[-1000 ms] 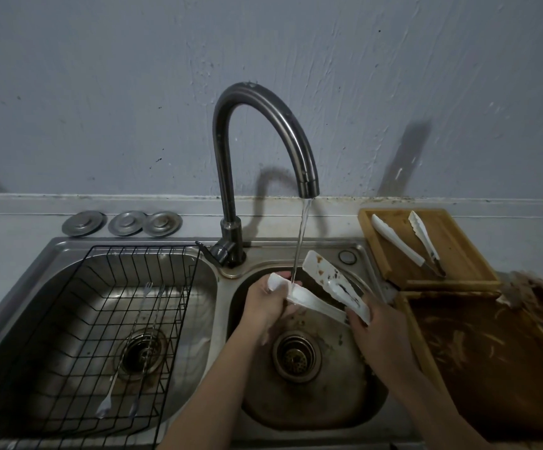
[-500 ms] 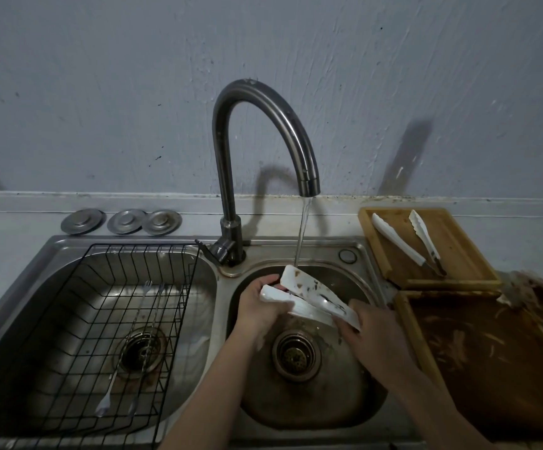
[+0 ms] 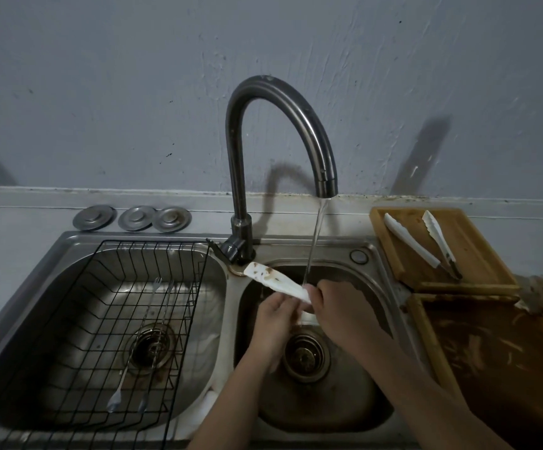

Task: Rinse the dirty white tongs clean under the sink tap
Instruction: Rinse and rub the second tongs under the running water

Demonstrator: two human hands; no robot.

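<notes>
The dirty white tongs (image 3: 271,280) lie across the right sink basin (image 3: 372,381), their brown-stained tip pointing up and left toward the tap base. My right hand (image 3: 338,306) grips the tongs near their middle. My left hand (image 3: 275,315) holds them from below, its fingers partly hiding the lower arm. The curved dark tap (image 3: 279,125) runs a thin stream of water (image 3: 315,241) that lands at my right hand's fingers, right of the stained tip.
A black wire rack (image 3: 127,319) with two small forks fills the left basin. A wooden tray (image 3: 468,241) at the right holds a second pair of white tongs (image 3: 426,241). A smeared wooden board (image 3: 497,368) lies nearer. Three metal plugs (image 3: 133,218) sit behind the sink.
The tongs swung left, so the stained tip now points past the stream toward the tap base. My right hand slid up to the middle of the tongs, under the water.
</notes>
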